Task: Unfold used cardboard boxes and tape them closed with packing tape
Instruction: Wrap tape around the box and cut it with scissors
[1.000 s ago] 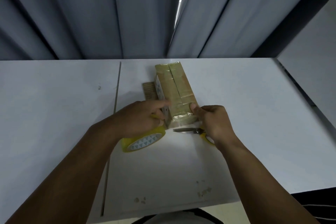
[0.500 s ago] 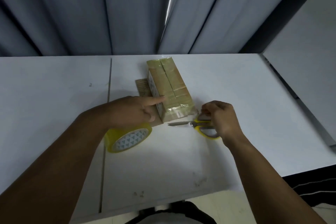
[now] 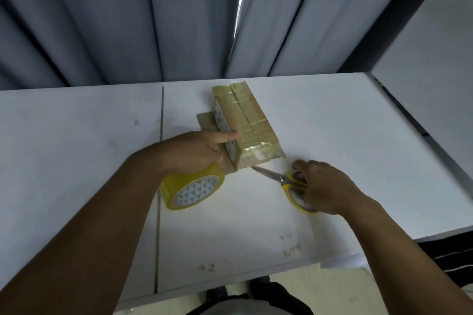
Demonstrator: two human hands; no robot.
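A long cardboard box (image 3: 245,123) wrapped in glossy tape lies on the white table (image 3: 332,135), one flap sticking out flat at its left side. My left hand (image 3: 197,151) holds the box's near left side, index finger stretched along its top edge. Just below that hand lies a yellow roll of packing tape (image 3: 194,190). My right hand (image 3: 322,186) grips the yellow handles of a pair of scissors (image 3: 284,179), whose blades point at the box's near end, where a strip of clear tape hangs over the edge.
Grey curtains (image 3: 153,20) hang behind the table. A seam (image 3: 160,161) runs front to back between two tabletops left of the box. A second white surface (image 3: 435,64) stands at the right, across a dark gap. The table's front edge is close to my body.
My right hand left the box's near end and took hold of the scissors, lifting their handles. My left hand stayed at the box's side. My view shifted slightly.
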